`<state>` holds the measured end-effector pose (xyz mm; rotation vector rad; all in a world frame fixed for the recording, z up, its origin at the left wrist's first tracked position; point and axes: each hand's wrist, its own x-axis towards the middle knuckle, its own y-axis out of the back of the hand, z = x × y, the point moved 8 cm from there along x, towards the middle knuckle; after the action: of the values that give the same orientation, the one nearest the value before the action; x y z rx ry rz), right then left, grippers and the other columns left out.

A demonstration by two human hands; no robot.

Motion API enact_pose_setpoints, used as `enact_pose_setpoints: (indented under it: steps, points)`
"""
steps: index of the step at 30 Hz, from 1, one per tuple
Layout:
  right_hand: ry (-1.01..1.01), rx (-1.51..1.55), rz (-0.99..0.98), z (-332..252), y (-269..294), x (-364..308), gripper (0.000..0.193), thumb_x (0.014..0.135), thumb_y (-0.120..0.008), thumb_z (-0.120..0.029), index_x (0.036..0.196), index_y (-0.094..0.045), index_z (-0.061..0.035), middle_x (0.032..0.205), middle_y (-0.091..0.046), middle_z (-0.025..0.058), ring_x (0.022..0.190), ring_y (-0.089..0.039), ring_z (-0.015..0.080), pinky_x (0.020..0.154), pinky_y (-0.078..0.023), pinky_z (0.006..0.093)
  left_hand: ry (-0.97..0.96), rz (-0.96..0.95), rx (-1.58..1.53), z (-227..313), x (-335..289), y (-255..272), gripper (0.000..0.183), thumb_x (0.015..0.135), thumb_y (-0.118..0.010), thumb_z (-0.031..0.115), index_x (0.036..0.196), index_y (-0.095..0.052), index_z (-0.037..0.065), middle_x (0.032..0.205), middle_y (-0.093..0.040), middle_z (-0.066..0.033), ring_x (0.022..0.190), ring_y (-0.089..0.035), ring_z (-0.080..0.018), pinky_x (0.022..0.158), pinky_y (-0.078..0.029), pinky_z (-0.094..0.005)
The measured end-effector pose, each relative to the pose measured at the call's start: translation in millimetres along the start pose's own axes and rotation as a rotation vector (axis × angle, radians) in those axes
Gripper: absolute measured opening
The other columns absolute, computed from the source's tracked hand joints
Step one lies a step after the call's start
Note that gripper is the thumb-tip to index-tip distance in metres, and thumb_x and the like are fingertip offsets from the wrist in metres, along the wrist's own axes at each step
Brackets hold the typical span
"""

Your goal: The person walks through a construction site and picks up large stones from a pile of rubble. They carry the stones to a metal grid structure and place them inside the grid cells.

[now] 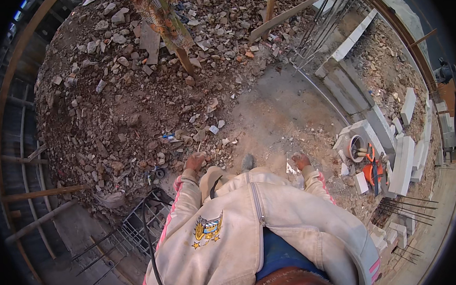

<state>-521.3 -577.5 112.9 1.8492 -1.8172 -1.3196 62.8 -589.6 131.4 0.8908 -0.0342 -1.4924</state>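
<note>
Low at my left side, my left hand [195, 161] hangs over the edge of the rubble, beside my bent leg. Its fingers look loosely stretched, and nothing shows in them. On the other side, my right hand [301, 162] is above the bare dirt with its fingers curled. A small flat pale piece [291, 165] shows right against those fingers; its kind is too small to tell. Between the hands, the grey toe of a shoe [247, 162] rests on the ground. Beige sleeves with pink stripes cover both forearms.
Broken stone and soil [117, 96] spread left and ahead, with a wooden post [184, 61] standing in them. To the right are a low block wall [349, 92], a bucket [358, 147], an orange tool [374, 172] and pale blocks [402, 165]. Steel bars [409, 209] jut out behind.
</note>
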Motion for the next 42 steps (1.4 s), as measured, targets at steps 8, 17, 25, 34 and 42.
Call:
enact_pose_setpoints:
  steps: [8, 17, 25, 34, 42]
  points:
    - [-0.380, -0.033, -0.132, 81.1, -8.9, -28.1, 0.057, 0.083, -0.061, -0.049, 0.122, -0.064, -0.0064, 0.132, -0.057, 0.0202, 0.125, -0.051, 0.0359, 0.105, -0.040, 0.0418, -0.070, -0.098, -0.059, 15.8, 156.9, -9.7, 0.048, 0.079, -0.067, 0.046, 0.103, -0.072, 0.005, 0.089, -0.072, -0.0139, 0.083, -0.069, -0.0250, 0.076, -0.052, -0.0384]
    - [-0.638, 0.223, 0.011, 95.1, 4.8, -11.8, 0.067, 0.081, -0.063, -0.053, 0.127, -0.059, -0.0050, 0.130, -0.058, 0.0189, 0.113, -0.058, 0.0337, 0.096, -0.046, 0.0400, -0.446, -0.258, 0.698, 74.0, 328.1, -33.5, 0.046, 0.080, -0.062, 0.049, 0.099, -0.072, 0.008, 0.095, -0.072, -0.0158, 0.093, -0.068, -0.0317, 0.080, -0.051, -0.0403]
    - [-0.681, 0.203, 0.218, 147.5, -4.9, -17.8, 0.070, 0.080, -0.067, -0.052, 0.127, -0.059, -0.0014, 0.117, -0.064, 0.0217, 0.108, -0.061, 0.0320, 0.091, -0.049, 0.0401, -0.307, -0.431, 0.290, 324.1, 429.1, -184.0, 0.031, 0.082, -0.066, 0.034, 0.095, -0.071, 0.006, 0.082, -0.068, -0.0080, 0.072, -0.062, -0.0194, 0.065, -0.048, -0.0345]
    - [-0.752, 0.311, -0.057, 171.0, 57.7, 12.9, 0.063, 0.083, -0.058, -0.054, 0.113, -0.067, 0.0009, 0.115, -0.065, 0.0233, 0.112, -0.061, 0.0363, 0.097, -0.046, 0.0419, -0.443, -0.567, 0.480, 477.0, 445.4, -351.1, 0.041, 0.085, -0.061, 0.038, 0.099, -0.070, 0.001, 0.088, -0.070, -0.0155, 0.084, -0.066, -0.0256, 0.077, -0.050, -0.0396]
    - [-0.894, 0.515, 0.386, 260.4, 232.6, 99.9, 0.071, 0.076, -0.070, -0.048, 0.128, -0.058, -0.0014, 0.122, -0.062, 0.0243, 0.116, -0.059, 0.0355, 0.098, -0.046, 0.0408, -0.598, -0.633, 0.738, 505.4, 472.2, -404.2, 0.055, 0.081, -0.064, 0.050, 0.111, -0.070, 0.006, 0.103, -0.070, -0.0209, 0.100, -0.066, -0.0315, 0.086, -0.050, -0.0424]
